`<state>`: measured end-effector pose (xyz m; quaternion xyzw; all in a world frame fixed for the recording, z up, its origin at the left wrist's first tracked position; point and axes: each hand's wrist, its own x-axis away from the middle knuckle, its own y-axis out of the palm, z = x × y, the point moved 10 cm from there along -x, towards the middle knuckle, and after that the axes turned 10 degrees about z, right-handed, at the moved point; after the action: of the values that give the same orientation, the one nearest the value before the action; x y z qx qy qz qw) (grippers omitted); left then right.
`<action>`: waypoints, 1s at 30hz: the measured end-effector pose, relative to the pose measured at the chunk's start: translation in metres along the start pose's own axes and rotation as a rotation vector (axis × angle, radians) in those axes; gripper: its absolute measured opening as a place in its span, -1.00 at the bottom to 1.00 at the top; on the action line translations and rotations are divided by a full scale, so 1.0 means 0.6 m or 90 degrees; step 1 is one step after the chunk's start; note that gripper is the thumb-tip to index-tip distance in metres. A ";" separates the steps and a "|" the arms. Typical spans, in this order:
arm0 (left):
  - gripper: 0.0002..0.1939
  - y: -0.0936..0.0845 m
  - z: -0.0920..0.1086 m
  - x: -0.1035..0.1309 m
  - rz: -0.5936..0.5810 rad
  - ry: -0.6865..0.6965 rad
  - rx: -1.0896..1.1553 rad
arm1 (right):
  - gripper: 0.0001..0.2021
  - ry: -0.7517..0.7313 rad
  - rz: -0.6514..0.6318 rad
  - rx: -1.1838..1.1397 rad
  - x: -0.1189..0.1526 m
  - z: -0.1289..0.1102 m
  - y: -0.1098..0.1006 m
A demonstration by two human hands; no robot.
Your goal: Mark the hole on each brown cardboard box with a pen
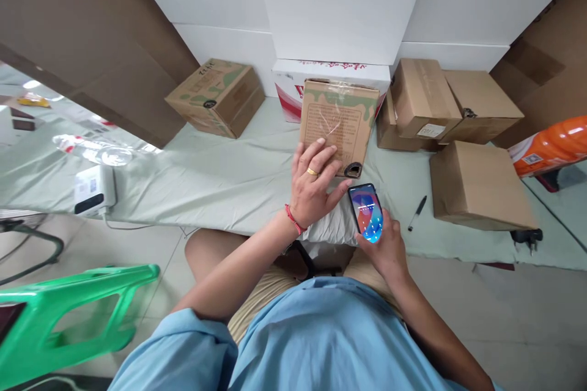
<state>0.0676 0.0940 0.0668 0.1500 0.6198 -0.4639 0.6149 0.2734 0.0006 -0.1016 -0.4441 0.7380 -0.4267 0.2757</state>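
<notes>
My left hand (314, 185), with a gold ring and a red wrist cord, lies flat against the near face of a taped cardboard box (338, 122) with green print that stands on the table (215, 177). My right hand (387, 245) holds a smartphone (365, 212) with a lit, colourful screen just in front of the table's edge, right of the left hand. My left thumb points toward the phone's top edge.
More cardboard boxes stand at the back left (217, 96) and right (424, 98), with one nearer at the right (477, 186). A black pen (417, 213) lies beside the phone. A white device (93, 190) sits at the left edge. A green plastic stool (68, 311) stands on the floor at left.
</notes>
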 end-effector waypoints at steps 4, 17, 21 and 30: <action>-0.42 0.003 -0.019 -0.004 0.001 -0.113 -0.061 | -0.11 -0.048 -0.028 0.059 0.009 -0.021 0.002; 0.32 0.014 -0.048 0.005 -0.073 -0.304 -0.084 | -0.13 -0.160 -0.065 0.153 0.031 -0.026 0.005; 0.32 0.014 -0.050 0.012 -0.058 -0.329 -0.123 | -0.12 -0.192 -0.034 0.136 0.054 -0.052 0.016; 0.42 -0.014 -0.080 0.020 -0.017 -0.376 -0.134 | -0.39 -0.236 0.077 0.108 0.009 -0.055 -0.039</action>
<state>0.0288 0.1214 0.0503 -0.0641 0.4611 -0.4287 0.7743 0.2548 0.0029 -0.0653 -0.4452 0.6615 -0.3807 0.4682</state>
